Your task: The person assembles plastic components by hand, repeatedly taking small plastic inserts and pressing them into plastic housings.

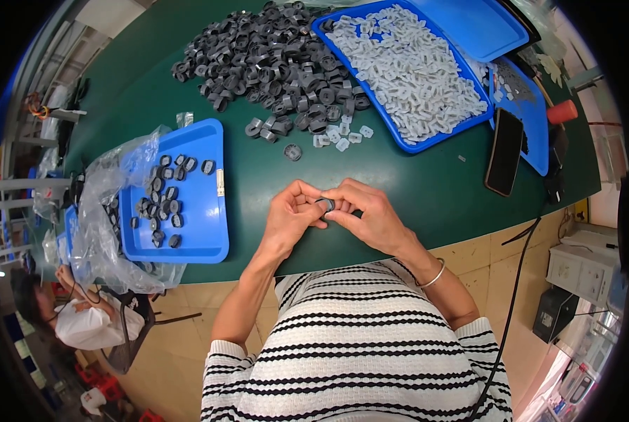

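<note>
Above the near edge of the green table, my left hand [294,213] and my right hand [362,211] meet fingertip to fingertip. Between them they pinch a small dark grey plastic part [325,205], mostly covered by the fingers. Ahead of the hands lies a single round dark grey part [293,152], with a few white translucent plastic pieces [342,144] beyond it. A big heap of dark grey plastic parts [272,60] spreads over the far side of the table.
A blue tray [219,133] at left holds several dark parts, beside a clear plastic bag [96,232]. Another blue tray [407,146], full of white pieces, stands far right. Near it are a phone [504,151] and a red cylinder [562,112]. Another person [89,316] sits at left.
</note>
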A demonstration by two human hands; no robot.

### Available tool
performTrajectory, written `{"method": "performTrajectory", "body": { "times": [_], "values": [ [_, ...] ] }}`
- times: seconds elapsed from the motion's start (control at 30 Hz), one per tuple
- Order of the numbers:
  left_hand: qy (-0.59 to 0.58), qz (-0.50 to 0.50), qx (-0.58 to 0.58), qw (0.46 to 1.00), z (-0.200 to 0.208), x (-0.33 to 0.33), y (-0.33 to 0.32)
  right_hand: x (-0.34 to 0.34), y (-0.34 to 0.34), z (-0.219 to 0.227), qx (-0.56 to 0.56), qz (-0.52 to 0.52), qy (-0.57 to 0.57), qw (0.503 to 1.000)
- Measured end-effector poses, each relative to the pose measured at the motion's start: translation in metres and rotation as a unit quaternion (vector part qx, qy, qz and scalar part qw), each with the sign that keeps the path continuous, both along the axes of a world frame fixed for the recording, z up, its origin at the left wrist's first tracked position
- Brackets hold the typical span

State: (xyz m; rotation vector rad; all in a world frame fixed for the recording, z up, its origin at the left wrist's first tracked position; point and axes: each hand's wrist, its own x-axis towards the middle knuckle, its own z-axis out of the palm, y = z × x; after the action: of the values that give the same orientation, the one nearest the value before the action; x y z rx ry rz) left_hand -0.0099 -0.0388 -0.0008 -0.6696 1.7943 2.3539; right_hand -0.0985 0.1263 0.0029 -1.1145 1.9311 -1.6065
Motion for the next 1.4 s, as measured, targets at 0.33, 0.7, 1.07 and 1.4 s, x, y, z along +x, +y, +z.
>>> {"method": "performTrajectory", "body": {
  "times": [0.33, 0.7, 1.07, 1.4],
  "values": [
    [-0.024, -0.004, 0.064, 0.998, 0.009, -0.003, 0.0, -0.001, 0.003, 0.006, -0.001, 0.014, 0.061, 0.998],
    [-0.032, -0.019, 0.068, 0.997, 0.013, -0.005, 0.002, -0.004, 0.007, 0.007, 0.004, 0.017, 0.06, 0.998],
    [-0.009, -0.029, -0.016, 0.999, 0.01, -0.003, 0.008, 0.001, 0.008, 0.0, -0.006, -0.008, 0.047, 0.999],
    [0.087, -0.028, -0.078, 0.993, 0.025, 0.01, 0.012, -0.013, 0.014, 0.004, 0.006, 0.046, -0.311, 0.949]
  ]
}}
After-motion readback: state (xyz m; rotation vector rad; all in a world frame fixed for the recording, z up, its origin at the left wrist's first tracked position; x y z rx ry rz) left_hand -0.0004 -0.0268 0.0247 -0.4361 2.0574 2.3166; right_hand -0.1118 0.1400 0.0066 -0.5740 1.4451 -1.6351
